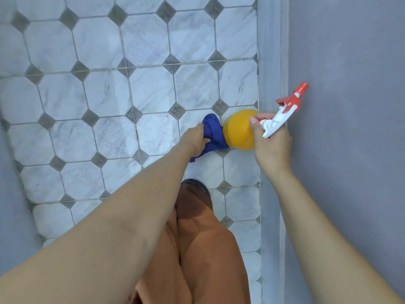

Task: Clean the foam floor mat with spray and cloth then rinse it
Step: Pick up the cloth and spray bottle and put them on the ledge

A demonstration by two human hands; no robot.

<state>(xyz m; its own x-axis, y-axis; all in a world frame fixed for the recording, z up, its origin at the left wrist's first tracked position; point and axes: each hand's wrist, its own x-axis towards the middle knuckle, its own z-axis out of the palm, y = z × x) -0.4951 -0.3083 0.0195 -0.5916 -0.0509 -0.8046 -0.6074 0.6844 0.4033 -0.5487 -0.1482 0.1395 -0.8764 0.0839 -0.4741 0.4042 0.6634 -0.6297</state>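
Beside bottle [240, 130], cloth [213, 133] in left grip [197, 139]

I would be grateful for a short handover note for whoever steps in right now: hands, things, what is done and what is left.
Left hand: grips the bunched blue cloth, held low over the tiled floor.
Right hand: grips the spray bottle by its neck under the white trigger head; red nozzle points up and away, towards the wall.
Bottle and cloth sit side by side and look to be touching.
The foam mat is not in view.
Done: cloth and spray are in hand.
Left: find the mat, spray, wipe, rinse.
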